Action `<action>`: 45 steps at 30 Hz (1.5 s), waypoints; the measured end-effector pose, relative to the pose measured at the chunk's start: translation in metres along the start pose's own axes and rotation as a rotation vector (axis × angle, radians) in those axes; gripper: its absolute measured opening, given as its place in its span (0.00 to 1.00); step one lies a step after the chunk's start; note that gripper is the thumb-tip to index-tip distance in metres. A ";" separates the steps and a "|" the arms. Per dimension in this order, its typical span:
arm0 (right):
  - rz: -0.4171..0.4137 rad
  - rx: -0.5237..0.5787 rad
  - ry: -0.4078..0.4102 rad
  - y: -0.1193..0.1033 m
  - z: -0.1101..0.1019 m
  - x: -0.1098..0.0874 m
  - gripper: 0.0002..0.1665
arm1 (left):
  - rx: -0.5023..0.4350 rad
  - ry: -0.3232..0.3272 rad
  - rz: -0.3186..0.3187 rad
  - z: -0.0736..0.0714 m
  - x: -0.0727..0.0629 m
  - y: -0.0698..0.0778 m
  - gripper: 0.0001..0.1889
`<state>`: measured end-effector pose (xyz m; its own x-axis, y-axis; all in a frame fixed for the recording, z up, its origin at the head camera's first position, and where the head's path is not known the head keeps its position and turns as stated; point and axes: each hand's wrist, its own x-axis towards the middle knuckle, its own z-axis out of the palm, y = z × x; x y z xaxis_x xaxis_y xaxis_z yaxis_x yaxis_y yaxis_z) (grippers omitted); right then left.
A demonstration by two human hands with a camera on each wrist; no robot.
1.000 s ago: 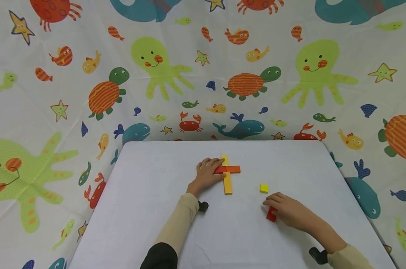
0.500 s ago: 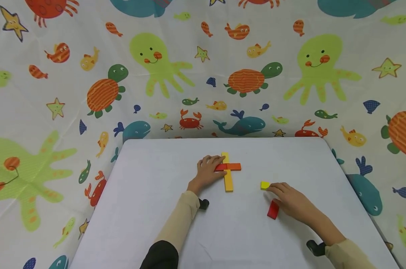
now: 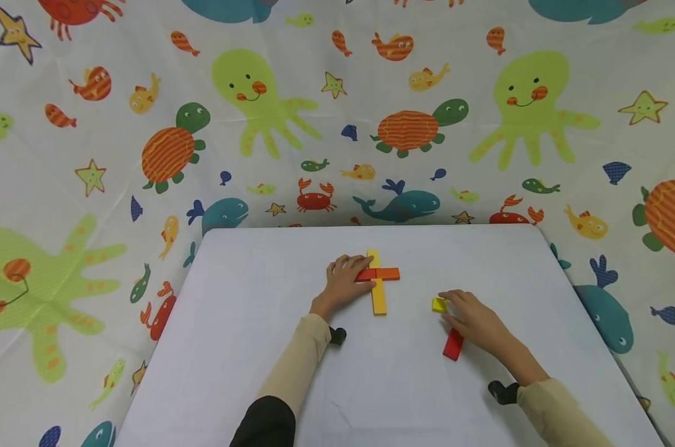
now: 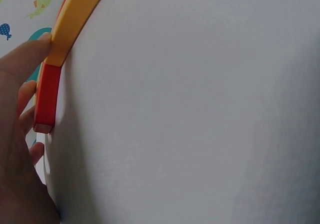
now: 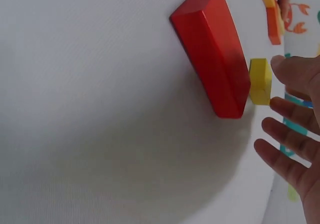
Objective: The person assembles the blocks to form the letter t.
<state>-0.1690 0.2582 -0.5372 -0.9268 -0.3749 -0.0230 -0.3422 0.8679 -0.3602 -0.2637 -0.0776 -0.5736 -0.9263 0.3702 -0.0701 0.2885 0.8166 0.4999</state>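
Left hand (image 3: 342, 282) touched a four-block cross (image 3: 377, 274), grip unclear; right hand (image 3: 477, 320) hung loose-fingered by one cube (image 3: 438, 305), one red block (image 3: 453, 345).

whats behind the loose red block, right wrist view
Past the red block are a yellow block, the right hand and, farther off, an orange block. The tabletop directly behind the red block is covered, so I can't see what's there.

By left hand (image 3: 345, 282): red block (image 3: 365, 275) under its reach, orange block (image 3: 388, 274) just past that, yellow blocks (image 3: 379, 299) either side. By right hand (image 3: 474, 320): yellow cube (image 3: 438, 305), second red block (image 3: 453, 344). Beneath both: white tabletop (image 3: 248, 310). Beyond: white cloth (image 3: 293, 81), multicoloured sea-creature print
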 end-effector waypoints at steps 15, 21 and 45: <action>0.090 0.020 0.046 -0.007 0.017 0.011 0.24 | -0.002 0.004 -0.009 0.000 -0.001 0.001 0.37; 0.110 0.039 0.057 -0.015 0.021 0.012 0.21 | 0.018 -0.009 -0.007 0.003 0.002 -0.001 0.37; 0.099 0.224 0.158 -0.081 0.046 0.018 0.21 | 0.004 0.004 -0.015 0.000 0.005 -0.002 0.37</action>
<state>-0.1508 0.1664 -0.5515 -0.9727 -0.2210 0.0712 -0.2223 0.7973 -0.5612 -0.2691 -0.0770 -0.5751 -0.9315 0.3561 -0.0745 0.2753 0.8239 0.4954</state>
